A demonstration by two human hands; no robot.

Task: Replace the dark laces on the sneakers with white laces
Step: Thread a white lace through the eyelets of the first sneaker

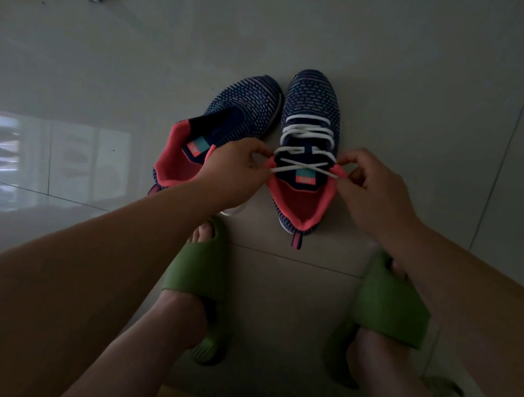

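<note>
**op:** White lace [305, 138] is in both my hands. Left hand [234, 171] pinches one end at the 9 o'clock side of the collar, right hand [373, 185] pinches the other end at the 3 o'clock side. Fingers curled on both, hands apart with the shoe opening between them.

**rev:** Which shoe?

**op:** Right sneaker [306, 151], navy knit, coral lining. It stands upright on the floor, toe at 12 o'clock. Lace runs in rows up the eyelets and the two strands cross over the tongue just above its teal and coral tag.

**rev:** Other one?

**op:** Left sneaker [219, 129] is just beside it at 9 o'clock, toe angled toward 1 o'clock, toes nearly touching. No lace visible in it, tongue bare. My left wrist covers part of its heel.

**rev:** Second lace?

**op:** A short white loop [232, 211] shows under my left wrist, near the heel. Can't tell what it is.

**rev:** Surroundings?

**op:** Grey tile floor [427, 86]. My feet in green slides [388, 303] at 6 o'clock. Light patch on the floor at 9 o'clock.
</note>
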